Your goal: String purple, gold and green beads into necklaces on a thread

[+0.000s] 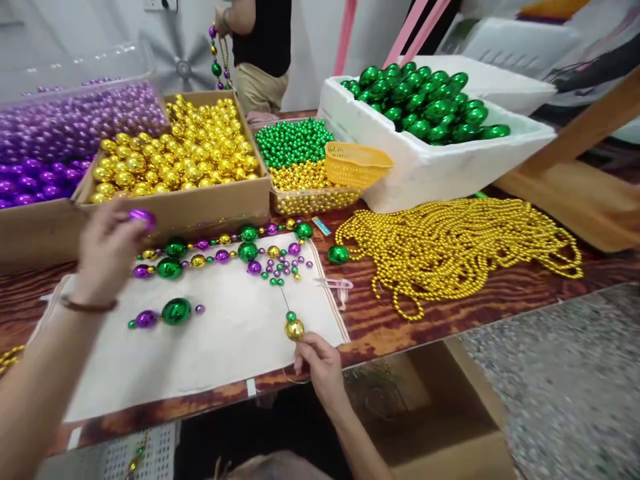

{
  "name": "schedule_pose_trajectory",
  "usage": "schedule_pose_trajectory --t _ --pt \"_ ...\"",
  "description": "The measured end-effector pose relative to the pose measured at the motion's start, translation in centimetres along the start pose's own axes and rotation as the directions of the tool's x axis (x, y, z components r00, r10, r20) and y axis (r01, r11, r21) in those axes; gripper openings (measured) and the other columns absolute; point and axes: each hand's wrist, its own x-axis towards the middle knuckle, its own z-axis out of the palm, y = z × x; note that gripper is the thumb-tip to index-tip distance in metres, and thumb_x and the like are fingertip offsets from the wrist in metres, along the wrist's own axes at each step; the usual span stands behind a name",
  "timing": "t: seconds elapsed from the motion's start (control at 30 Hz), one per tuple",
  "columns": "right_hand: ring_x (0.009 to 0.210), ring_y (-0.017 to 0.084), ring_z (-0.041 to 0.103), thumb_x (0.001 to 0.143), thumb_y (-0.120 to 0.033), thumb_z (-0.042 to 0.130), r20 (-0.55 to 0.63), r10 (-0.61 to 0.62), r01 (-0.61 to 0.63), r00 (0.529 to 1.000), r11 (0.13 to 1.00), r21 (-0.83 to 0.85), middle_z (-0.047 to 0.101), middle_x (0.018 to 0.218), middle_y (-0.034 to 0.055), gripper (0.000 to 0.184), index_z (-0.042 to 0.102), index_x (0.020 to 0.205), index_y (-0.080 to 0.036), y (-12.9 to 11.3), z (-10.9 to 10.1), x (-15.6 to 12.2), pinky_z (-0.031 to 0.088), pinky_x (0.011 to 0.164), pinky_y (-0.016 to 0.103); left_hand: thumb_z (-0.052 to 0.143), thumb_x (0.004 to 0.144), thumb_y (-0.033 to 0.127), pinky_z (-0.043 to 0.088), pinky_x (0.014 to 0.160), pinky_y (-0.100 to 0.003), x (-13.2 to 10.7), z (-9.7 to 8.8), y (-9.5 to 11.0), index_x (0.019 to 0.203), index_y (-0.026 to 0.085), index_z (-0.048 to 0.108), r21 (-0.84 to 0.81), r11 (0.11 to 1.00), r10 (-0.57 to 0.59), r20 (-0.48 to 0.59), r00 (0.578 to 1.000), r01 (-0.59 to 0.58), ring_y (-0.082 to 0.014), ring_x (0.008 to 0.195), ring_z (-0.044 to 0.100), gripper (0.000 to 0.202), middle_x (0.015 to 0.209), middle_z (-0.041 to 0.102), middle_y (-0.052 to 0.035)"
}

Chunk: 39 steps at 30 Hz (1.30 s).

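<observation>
My left hand point(107, 250) is raised over the white cloth point(210, 347) and pinches a purple bead point(143, 217) just in front of the cardboard box of gold beads point(175, 150). My right hand point(320, 363) is closed on a thin threading wire near the table's front edge; a gold bead point(295, 329) and a small green bead point(291, 316) sit on the wire just above its fingers. A partly strung chain of green, purple and gold beads point(225, 250) lies across the cloth. A short strung piece with a large green bead point(176, 311) lies nearer me.
A bin of purple beads point(55, 137) stands at the left. A tray of small green and gold beads point(295, 157) holds a yellow basket point(355, 163). A white foam box of large green beads point(430, 100) and gold bead strands point(450, 247) lie right. Another person point(260, 47) stands behind. An open cardboard box point(435, 413) sits below.
</observation>
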Motion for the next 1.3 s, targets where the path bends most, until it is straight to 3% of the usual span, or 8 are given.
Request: schedule_pose_trajectory --t 0.07,0.2,0.27,0.43,0.8,0.93,1.13,1.3 --pt "0.049 0.010 0.054 0.086 -0.042 0.067 0.026 0.012 -0.013 1.000 1.000 0.021 0.060 0.059 -0.0018 0.026 0.063 0.084 -0.016 -0.1 -0.1 0.0 0.045 0.051 0.023 0.078 0.069 0.028 0.047 0.073 -0.028 -5.5 4.0 -0.9 0.107 0.021 0.068 -0.256 0.937 -0.145 0.337 0.930 0.239 -0.0116 0.076 0.061 0.039 0.090 0.069 0.0003" --pt "0.054 0.012 0.059 0.084 -0.041 0.070 0.095 0.061 -0.065 0.994 0.997 0.038 0.065 0.066 0.0007 0.025 0.066 0.088 -0.017 -0.9 0.1 -0.4 0.049 0.052 0.023 0.082 0.064 0.025 0.051 0.085 -0.038 -12.9 9.5 -3.2 0.097 0.021 0.064 -0.486 0.604 -0.294 0.601 0.744 0.631 -0.0182 0.085 0.068 0.037 0.091 0.069 -0.0006" --pt "0.055 0.013 0.060 0.083 -0.042 0.072 0.110 0.064 -0.068 0.992 0.997 0.030 0.066 0.068 0.0018 0.026 0.067 0.088 -0.017 -1.3 0.3 -0.8 0.051 0.051 0.024 0.081 0.068 0.024 0.051 0.086 -0.036 -14.6 10.5 -3.8 0.098 0.021 0.065 -0.506 0.548 -0.289 0.632 0.719 0.665 -0.0184 0.093 0.067 0.034 0.098 0.069 -0.0020" --pt "0.054 0.014 0.062 0.084 -0.040 0.070 0.045 0.006 -0.004 0.999 0.999 -0.047 0.067 0.067 0.0038 0.024 0.069 0.087 -0.016 -1.5 0.5 -1.7 0.049 0.046 0.022 0.078 0.073 0.020 0.047 0.077 -0.022 -15.7 10.1 -3.8 0.113 0.024 0.070 -0.530 0.611 -0.209 0.609 0.765 0.588 -0.0130 0.095 0.062 0.042 0.113 0.068 -0.0041" --pt "0.058 0.014 0.063 0.092 -0.032 0.063 0.073 -0.099 0.110 0.992 0.980 -0.166 0.067 0.071 0.0040 0.018 0.069 0.086 -0.017 -0.4 0.4 -2.2 0.050 0.050 0.023 0.081 0.074 0.022 0.048 0.100 -0.032 -16.2 8.6 -3.5 0.107 0.024 0.076 -0.524 0.821 0.056 0.468 0.882 0.226 -0.0211 0.111 0.060 0.034 0.117 0.068 -0.0082" --pt "0.058 0.014 0.063 0.092 -0.031 0.062 0.081 -0.116 0.130 0.990 0.973 -0.189 0.067 0.070 0.0039 0.018 0.069 0.084 -0.017 -0.3 0.3 -2.4 0.050 0.050 0.023 0.081 0.074 0.019 0.048 0.103 -0.033 -16.2 8.2 -3.1 0.105 0.025 0.077 -0.540 0.823 0.103 0.445 0.890 0.174 -0.0218 0.115 0.061 0.032 0.116 0.068 -0.0083" --pt "0.058 0.014 0.063 0.093 -0.029 0.061 0.102 -0.153 0.171 0.983 0.965 -0.197 0.067 0.068 0.0034 0.017 0.069 0.084 -0.017 -0.3 0.5 -2.3 0.049 0.051 0.022 0.082 0.071 0.012 0.048 0.104 -0.033 -16.5 7.6 -2.8 0.119 0.030 0.070 -0.603 0.766 0.097 0.449 0.888 0.221 -0.0209 0.116 0.063 0.052 0.118 0.070 -0.0064" --pt "0.058 0.014 0.064 0.093 -0.028 0.060 0.105 -0.157 0.175 0.982 0.965 -0.196 0.066 0.068 0.0032 0.016 0.069 0.085 -0.017 -0.1 0.6 -2.1 0.050 0.051 0.022 0.079 0.076 0.016 0.049 0.103 -0.034 -16.3 7.3 -2.9 0.111 0.026 0.075 -0.537 0.833 0.144 0.445 0.884 0.134 -0.0221 0.116 0.062 0.036 0.120 0.068 -0.0080"
